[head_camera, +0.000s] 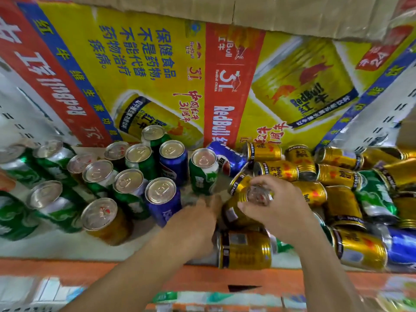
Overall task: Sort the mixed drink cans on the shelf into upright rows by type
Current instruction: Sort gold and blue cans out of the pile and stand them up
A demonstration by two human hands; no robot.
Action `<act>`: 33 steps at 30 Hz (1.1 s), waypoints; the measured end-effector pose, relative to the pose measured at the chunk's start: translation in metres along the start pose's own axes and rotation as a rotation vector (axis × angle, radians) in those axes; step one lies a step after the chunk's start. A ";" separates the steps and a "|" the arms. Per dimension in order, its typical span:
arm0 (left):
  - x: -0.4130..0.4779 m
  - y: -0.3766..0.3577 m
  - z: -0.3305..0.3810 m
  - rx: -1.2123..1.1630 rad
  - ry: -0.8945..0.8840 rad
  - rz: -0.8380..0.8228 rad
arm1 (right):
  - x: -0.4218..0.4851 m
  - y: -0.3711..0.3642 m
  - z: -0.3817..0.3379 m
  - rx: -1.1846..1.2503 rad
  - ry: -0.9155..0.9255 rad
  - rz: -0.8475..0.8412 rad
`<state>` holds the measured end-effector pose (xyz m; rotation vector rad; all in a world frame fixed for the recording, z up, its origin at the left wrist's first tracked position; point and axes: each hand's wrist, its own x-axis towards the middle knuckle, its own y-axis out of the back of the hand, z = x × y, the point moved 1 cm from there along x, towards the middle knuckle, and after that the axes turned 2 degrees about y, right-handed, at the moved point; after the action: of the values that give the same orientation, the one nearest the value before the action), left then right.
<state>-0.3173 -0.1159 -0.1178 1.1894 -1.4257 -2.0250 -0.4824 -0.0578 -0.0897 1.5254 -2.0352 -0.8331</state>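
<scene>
Your right hand (pixel 278 206) claws the gold can (pixel 231 213) by its top rim, mid-shelf; left hand (pixel 195 221) beside it, fingers blurred, grip unclear. Rigid, slick, likely full and heavy: wrap the body. Far left, upright cans (pixel 96 174).

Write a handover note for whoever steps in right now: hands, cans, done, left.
Right hand: grip round the top of a gold can in the middle of the cans.
Left hand: open, fingers stretched beside that can; contact unclear.
Done: the left side stands upright, mostly green cans, with a few blue cans and one orange-gold can mixed in, so rows are not yet clean by type.
Left: the pile on the right lies on its side, mainly gold, with a lying green can and a lying blue can in it. Stand them up, then separate the types.
</scene>
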 end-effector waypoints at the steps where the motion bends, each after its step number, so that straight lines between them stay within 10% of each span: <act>1: 0.000 -0.002 -0.001 -0.050 0.020 0.017 | 0.000 0.001 0.001 0.006 0.020 -0.004; 11: -0.049 -0.044 -0.032 -0.103 0.165 0.533 | 0.009 -0.013 -0.001 -0.215 0.146 -0.182; 23: -0.074 -0.041 -0.032 -0.601 0.243 0.628 | 0.023 -0.023 -0.009 -0.197 0.232 -0.239; 33: -0.072 -0.017 -0.026 -0.268 0.183 0.647 | 0.033 -0.029 -0.014 -0.164 0.284 -0.196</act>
<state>-0.2534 -0.0724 -0.1064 0.6616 -1.1971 -1.5453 -0.4627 -0.0980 -0.1001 1.6625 -1.5963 -0.7834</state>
